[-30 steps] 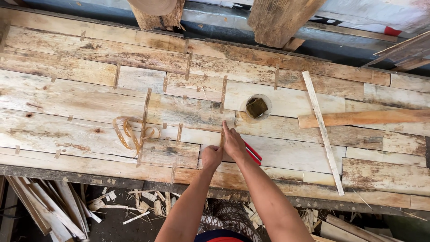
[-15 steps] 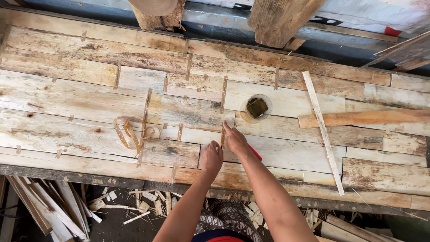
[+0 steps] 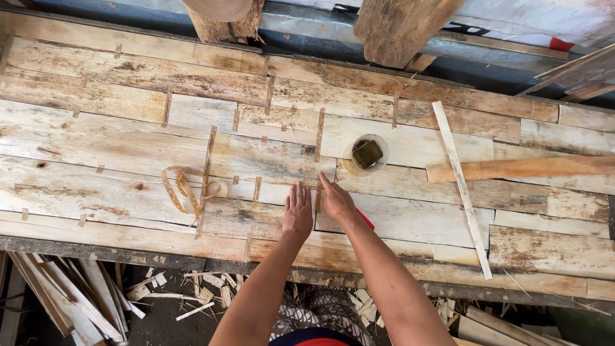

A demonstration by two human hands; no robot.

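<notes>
A view from above of 2 bare forearms reaching up from the bottom edge over a bench (image 3: pixel 96 186) covered with pale, patched sheets of thin wood veneer.

Risk, as a judgement: the veneer sheets look thin and splintery, so a palm sliding along a seam could pick up a splinter or lift and tear a patch edge. The red tool half hidden under the right wrist could also be knocked off the near edge of the bench.

Landmark: the short brown tape strip (image 3: pixel 318 198) lying upright across a seam.

Just left of the strip, the left hand (image 3: pixel 298 211) lies flat, palm down, fingers straight and close together, pressing the veneer and holding nothing. Just right of it, the right hand (image 3: pixel 336 202) is open too, its fingertips touching the strip or the wood right beside it; which one is hard to tell. A slim red tool (image 3: pixel 366 220) shows beneath that wrist, not gripped.

Well left of the strip sits a loose curl of brown tape (image 3: pixel 186 189). Beyond and right of the strip stands a small round cup (image 3: pixel 367 154) with something dark inside. Farther right lie a thin pale wooden slat (image 3: pixel 461 186) and a reddish wooden stick (image 3: pixel 519 169), crossing.
</notes>
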